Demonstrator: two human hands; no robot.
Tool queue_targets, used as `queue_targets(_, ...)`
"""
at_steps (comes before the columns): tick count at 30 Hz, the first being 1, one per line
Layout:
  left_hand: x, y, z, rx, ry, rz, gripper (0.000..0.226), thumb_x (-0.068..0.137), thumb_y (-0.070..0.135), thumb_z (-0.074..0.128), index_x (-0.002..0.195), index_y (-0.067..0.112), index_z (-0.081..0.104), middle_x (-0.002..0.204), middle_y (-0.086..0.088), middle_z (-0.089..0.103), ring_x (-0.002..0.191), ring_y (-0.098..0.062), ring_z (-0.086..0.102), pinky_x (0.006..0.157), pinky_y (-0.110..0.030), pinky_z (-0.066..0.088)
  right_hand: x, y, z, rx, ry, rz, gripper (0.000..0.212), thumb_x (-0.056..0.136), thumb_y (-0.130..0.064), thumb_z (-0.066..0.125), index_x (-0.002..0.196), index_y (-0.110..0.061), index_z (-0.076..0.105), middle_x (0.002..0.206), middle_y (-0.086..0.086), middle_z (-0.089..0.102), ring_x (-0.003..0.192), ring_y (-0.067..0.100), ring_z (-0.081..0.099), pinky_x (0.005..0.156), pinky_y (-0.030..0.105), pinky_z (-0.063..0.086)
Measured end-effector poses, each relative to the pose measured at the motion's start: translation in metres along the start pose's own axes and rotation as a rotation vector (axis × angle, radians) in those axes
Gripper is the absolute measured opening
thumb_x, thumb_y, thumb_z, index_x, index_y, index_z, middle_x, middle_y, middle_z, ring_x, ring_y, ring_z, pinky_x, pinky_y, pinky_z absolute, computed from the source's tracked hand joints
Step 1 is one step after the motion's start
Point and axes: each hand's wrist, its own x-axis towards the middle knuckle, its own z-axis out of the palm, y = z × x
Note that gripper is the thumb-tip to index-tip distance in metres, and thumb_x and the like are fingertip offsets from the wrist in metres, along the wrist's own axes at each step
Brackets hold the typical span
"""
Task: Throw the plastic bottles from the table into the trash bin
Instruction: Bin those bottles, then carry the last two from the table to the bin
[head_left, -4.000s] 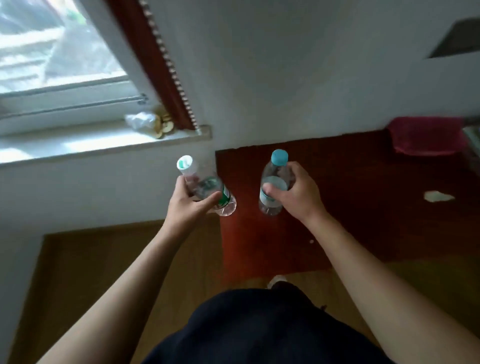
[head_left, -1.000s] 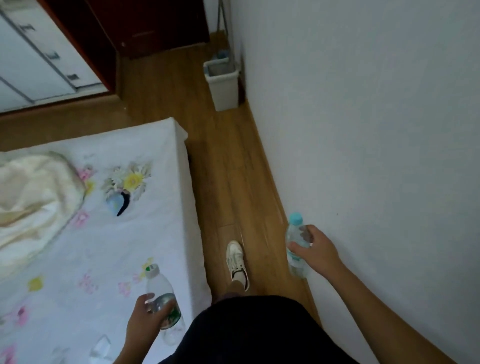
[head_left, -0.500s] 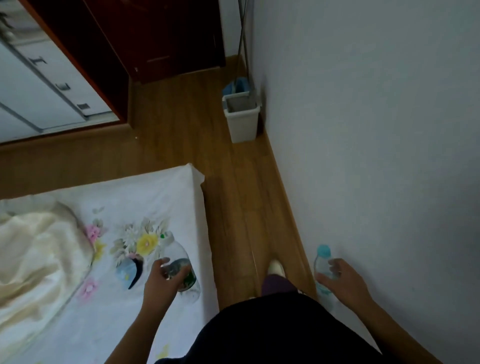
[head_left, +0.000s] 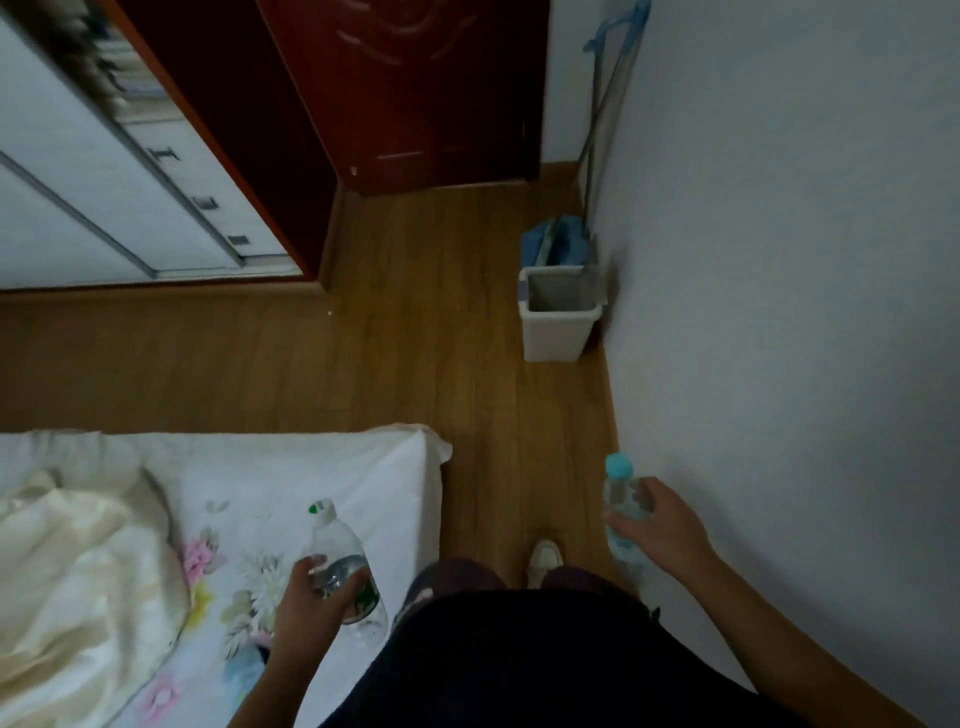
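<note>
My left hand (head_left: 317, 592) grips a clear plastic bottle with a white cap and green label (head_left: 337, 551), held upright over the bed's corner. My right hand (head_left: 660, 530) holds a second clear bottle with a light blue cap (head_left: 618, 486) close to the white wall. A white rectangular trash bin (head_left: 558, 330) stands open on the wooden floor against that wall, some way ahead of both hands. Its inside looks dark.
A bed (head_left: 249, 478) with a white floral sheet and a cream blanket (head_left: 72, 571) fills the lower left. A blue mop (head_left: 553, 241) leans on the wall behind the bin. A dark red door (head_left: 415, 88) and white wardrobe (head_left: 104, 182) lie ahead. Wooden floor (head_left: 415, 338) runs between bed and wall.
I have walked forward along the gap between bed and wall; the bin now appears nearer and larger. Both hands still hold their bottles, carried low at my sides.
</note>
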Motion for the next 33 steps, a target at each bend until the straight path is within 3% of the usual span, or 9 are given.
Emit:
queue_targets(4,0.033,0.023,-0.006,-0.063,0.043,-0.094,0.094,0.044,0.064,0.077,0.119,0.013,0.054,0.113,-0.018,0.069,0.100,-0.035,0.068,0.090,-0.047,0.054,0.075,-0.097,-0.022,-0.003,-0.009,-0.132,0.055,0.069,-0.052,0.079,0.114,-0.029,0.058,0.104,-0.009,0.066,0.090,0.011,0.065,0.074,0.033,0.052)
queue_targets(8,0.085,0.063,-0.014,-0.079,0.054,-0.162,0.081,0.056,0.046,0.086,0.121,0.008,0.056,0.115,-0.022,0.070,0.101,-0.034,0.068,0.093,-0.045,0.050,0.150,-0.170,-0.028,-0.021,-0.052,-0.156,0.055,0.071,-0.051,0.079,0.116,-0.030,0.056,0.104,-0.010,0.064,0.094,0.013,0.064,0.082,0.038,0.056)
queue_targets(11,0.139,0.095,-0.020,-0.092,0.043,-0.191,0.080,0.055,0.045,0.085,0.121,0.009,0.056,0.117,-0.022,0.069,0.106,-0.037,0.067,0.096,-0.047,0.050,0.200,-0.200,-0.026,-0.033,-0.057,-0.151,0.061,0.069,-0.053,0.079,0.121,-0.030,0.057,0.108,-0.009,0.065,0.096,0.012,0.064,0.083,0.037,0.056)
queue_targets(14,0.195,0.145,-0.028,-0.060,0.004,-0.154,0.079,0.062,0.043,0.087,0.125,0.007,0.055,0.118,-0.021,0.069,0.106,-0.038,0.067,0.093,-0.046,0.051,0.235,-0.218,-0.026,-0.046,-0.047,-0.058,0.062,0.070,-0.052,0.079,0.121,-0.027,0.056,0.109,-0.007,0.065,0.096,0.014,0.065,0.084,0.039,0.056)
queue_targets(18,0.269,0.221,-0.040,-0.014,-0.102,0.000,0.055,0.076,0.039,0.083,0.117,0.011,0.058,0.106,-0.009,0.071,0.093,-0.028,0.069,0.082,-0.041,0.053,0.272,-0.232,-0.023,-0.055,-0.001,0.033,0.061,0.071,-0.049,0.079,0.120,-0.021,0.058,0.110,-0.001,0.066,0.096,0.016,0.063,0.082,0.036,0.052)
queue_targets(21,0.322,0.271,-0.048,-0.003,-0.164,0.082,0.066,0.070,0.053,0.081,0.119,0.016,0.058,0.107,-0.002,0.072,0.097,-0.023,0.072,0.082,-0.045,0.059,0.291,-0.252,-0.027,-0.075,0.007,0.083,0.040,0.078,-0.034,0.079,0.108,-0.018,0.058,0.101,0.001,0.063,0.082,0.011,0.058,0.076,0.030,0.043)
queue_targets(23,0.349,0.308,-0.052,-0.013,-0.162,0.123,0.061,0.073,0.048,0.081,0.120,0.017,0.057,0.107,0.000,0.072,0.097,-0.020,0.071,0.078,-0.039,0.058,0.310,-0.262,-0.028,-0.082,0.004,0.110,0.033,0.080,-0.029,0.078,0.103,-0.020,0.055,0.097,0.002,0.062,0.080,0.011,0.058,0.076,0.030,0.041)
queue_targets(28,0.408,0.377,-0.058,-0.072,-0.159,0.131,0.048,0.080,0.033,0.080,0.117,0.019,0.054,0.102,0.005,0.068,0.091,-0.014,0.068,0.074,-0.034,0.055,0.373,-0.304,-0.033,-0.130,-0.042,0.149,0.053,0.082,-0.041,0.075,0.124,-0.017,0.055,0.113,0.002,0.062,0.094,0.012,0.054,0.084,0.028,0.039)
queue_targets(33,0.477,0.414,-0.066,-0.098,-0.163,0.074,0.058,0.072,0.041,0.084,0.113,0.012,0.054,0.096,0.005,0.068,0.084,-0.013,0.067,0.069,-0.036,0.057,0.457,-0.374,-0.034,-0.118,-0.024,0.134,0.046,0.079,-0.046,0.076,0.113,-0.021,0.057,0.108,-0.002,0.062,0.094,0.014,0.056,0.084,0.033,0.044)
